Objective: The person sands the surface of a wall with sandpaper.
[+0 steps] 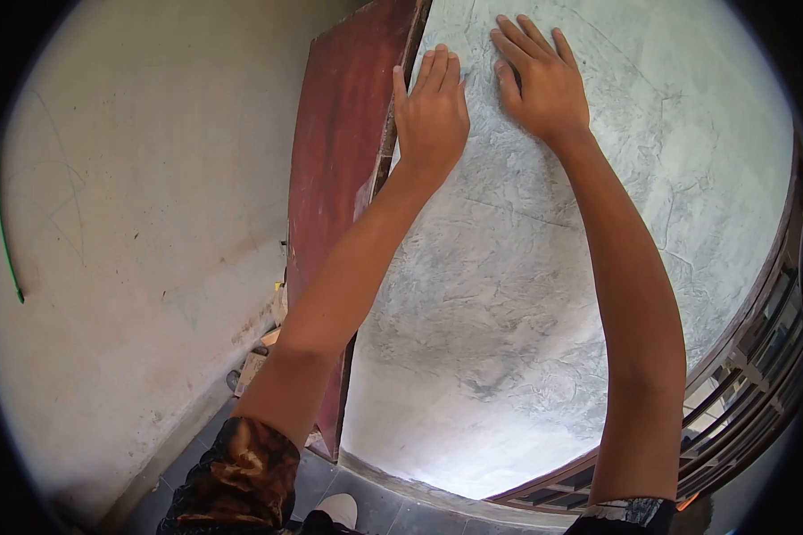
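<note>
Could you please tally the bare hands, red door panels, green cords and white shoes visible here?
Bare hands, left hand and right hand: 2
Red door panel: 1
Green cord: 1
White shoe: 1
Total: 5

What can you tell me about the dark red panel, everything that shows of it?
The dark red panel looks like a painted wooden door. It is tall and flat, its paint streaky and unevenly faded, with a dark, rough edge and a pale worn patch partway down. It stands upright between the plain beige wall and the pale, crinkled-looking surface, reaching down near the grey tiled floor. The left forearm crosses in front; whether the left hand touches its edge is unclear.
</note>
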A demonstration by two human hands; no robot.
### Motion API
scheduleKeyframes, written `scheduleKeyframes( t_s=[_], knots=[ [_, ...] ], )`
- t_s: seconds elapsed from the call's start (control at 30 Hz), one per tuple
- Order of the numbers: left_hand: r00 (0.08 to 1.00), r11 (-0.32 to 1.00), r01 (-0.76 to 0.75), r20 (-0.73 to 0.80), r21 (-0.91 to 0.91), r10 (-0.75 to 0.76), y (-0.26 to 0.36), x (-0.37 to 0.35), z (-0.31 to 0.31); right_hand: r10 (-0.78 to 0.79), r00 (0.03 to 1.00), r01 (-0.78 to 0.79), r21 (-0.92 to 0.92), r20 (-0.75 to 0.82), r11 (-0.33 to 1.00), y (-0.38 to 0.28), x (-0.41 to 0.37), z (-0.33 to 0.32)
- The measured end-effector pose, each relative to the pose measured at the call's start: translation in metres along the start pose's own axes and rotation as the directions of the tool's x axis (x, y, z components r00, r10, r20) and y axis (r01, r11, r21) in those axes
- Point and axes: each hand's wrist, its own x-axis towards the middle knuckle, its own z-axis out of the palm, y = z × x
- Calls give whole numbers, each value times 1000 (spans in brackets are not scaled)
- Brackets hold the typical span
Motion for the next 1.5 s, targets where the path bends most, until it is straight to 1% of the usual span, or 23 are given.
scheduleKeyframes(
  t_s=[0.1, 0.13, 0.27, 0.33, 0.43, 0.53, 0.57, 0.63, 0.67, 0.73, 0.77, 0.83, 0.87, 0.93, 0.97, 1.03, 1.13, 1.17, 1.23, 1.27, 1.33, 1.43, 1.5],
  knots=[
    [1000, 1000, 6, -5, -18, -6, -13, 66, 22, 6, 1000, -6, 21, 0, 1000, -1, 0, -1],
    [998, 1000, 13, -64, 0, -13, -15, 79, 28, 3, 1000, -3, 21, -1, 1000, -1, 1, 0],
    [999, 999, 33, 19, -29, -33, -4, 21, 2, -6, 1000, 6, 21, -1, 1000, -1, 0, 1],
    [999, 1000, -1, 52, 21, -1, 9, -22, -16, 6, 1000, -6, 18, -1, 1000, -1, -4, 0],
    [1000, 999, 23, -11, -30, -23, 0, 24, 8, -1, 1000, 1, 4, -12, 1000, 0, 1, 1],
    [999, 999, 40, -25, -4, -40, -12, 82, 33, 1, 1000, -1, 34, -13, 999, -1, 1, 0],
    [999, 999, 45, -25, -6, -45, -10, 77, 30, 1, 1000, 0, 25, -17, 1000, -1, 0, 1],
    [991, 992, 102, 89, -73, -95, -2, 58, 14, -2, 1000, 3, 18, -23, 1000, -1, -2, 0],
    [992, 992, 101, 83, -70, -95, 2, 41, 9, -4, 1000, 5, 38, -21, 999, 0, -1, 0],
    [999, 1000, 19, 41, 4, -19, 7, 2, -1, 4, 1000, -3, 63, -17, 998, -2, -3, -2],
    [999, 1000, 12, 44, 4, -12, 4, 10, 4, 7, 1000, -6, 56, -10, 998, -4, -4, -3],
    [998, 998, 49, -37, -28, -50, -5, 54, 23, 0, 1000, 0, 40, -11, 999, -2, 1, -2],
    [998, 998, 53, -38, -27, -54, -10, 74, 27, 2, 1000, -2, 43, -8, 999, -3, -1, -2],
    [979, 990, 138, 150, 0, -137, -16, 104, 32, 6, 1000, -6, 42, -6, 999, -2, -1, -2],
    [978, 990, 142, 154, 0, -140, -14, 93, 30, 5, 1000, -5, 35, -4, 999, -3, -2, -2],
    [999, 999, 32, -16, 16, -32, -6, 55, 19, -5, 1000, 5, 32, -9, 999, -3, 0, -3],
    [1000, 999, 7, 4, 35, -7, 4, 14, 3, 6, 1000, -6, 54, -11, 999, -3, -2, -2],
    [1000, 999, -1, 1, 33, 1, 2, 29, 6, 6, 1000, -6, 55, -10, 998, -3, -1, -3],
    [996, 995, 65, 65, -80, -60, -8, 70, 24, 4, 1000, -4, 56, -2, 998, -5, -1, -2],
    [996, 995, 66, 61, -81, -61, -16, 79, 34, 0, 1000, 0, 50, -5, 999, -4, 0, -2],
    [1000, 1000, -4, -7, -6, 4, -26, 86, 47, 4, 1000, -4, 41, 1, 999, -3, -2, -3],
    [999, 997, 38, 1, -73, -38, -8, 24, 10, -3, 1000, 3, 42, -6, 999, -2, -2, -1],
    [999, 999, 39, 5, -28, -39, 2, -11, -3, -5, 1000, 6, 35, -9, 999, -1, -1, 0]
  ],
)
